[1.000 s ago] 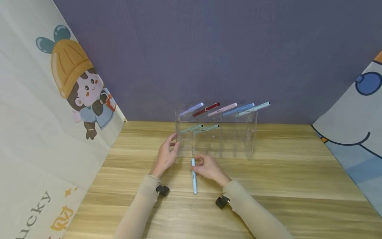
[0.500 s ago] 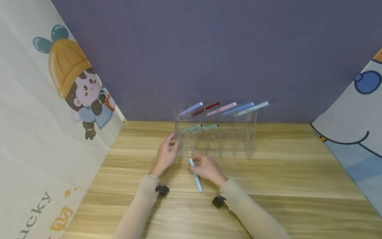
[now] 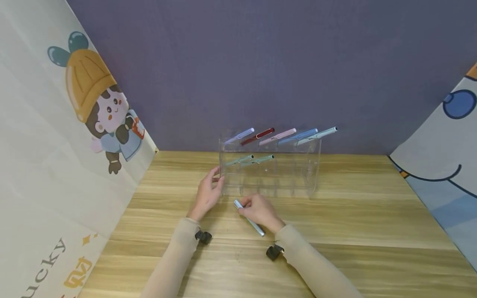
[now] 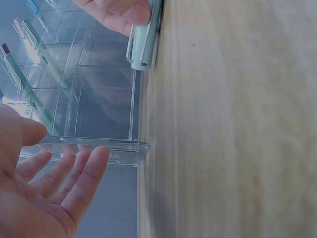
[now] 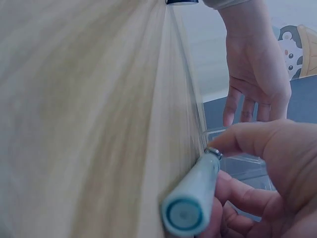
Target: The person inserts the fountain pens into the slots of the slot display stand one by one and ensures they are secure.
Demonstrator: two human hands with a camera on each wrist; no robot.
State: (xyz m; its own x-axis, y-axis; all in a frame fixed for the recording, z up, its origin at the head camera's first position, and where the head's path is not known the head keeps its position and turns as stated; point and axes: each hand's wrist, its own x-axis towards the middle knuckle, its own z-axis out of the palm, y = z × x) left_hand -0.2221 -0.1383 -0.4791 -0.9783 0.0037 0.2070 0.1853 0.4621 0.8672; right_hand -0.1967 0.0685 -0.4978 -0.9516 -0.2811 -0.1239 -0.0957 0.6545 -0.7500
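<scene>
Pinched between my right hand's [image 3: 259, 210] thumb and fingers is a light blue pen [image 3: 255, 227], slanting with its far end to the left and near end to the right. Close up in the right wrist view, the pen's [image 5: 190, 198] round end faces the camera, low along the tabletop. A clear acrylic pen rack [image 3: 316, 174] stands just beyond it. My left hand [image 3: 207, 194] rests at the rack's left side; in the left wrist view its extended fingers [image 4: 85, 186] lie against the clear side wall [image 4: 124, 145]. Two green pens [image 3: 242, 159] lean in the tier below the top.
Along the rack's top tier lean a purple pen [image 3: 240, 135], a dark red pen [image 3: 258, 136], a pink pen [image 3: 278, 136], a blue pen [image 3: 299, 135] and a pale blue pen [image 3: 319, 135]. A dark wall panel [image 3: 186, 82] rises behind the wooden table [image 3: 372, 215].
In my right hand the pen has turned: its near end has swung to the right and its far end slightly left. The left hand, the rack and the pens in it have stayed put.
</scene>
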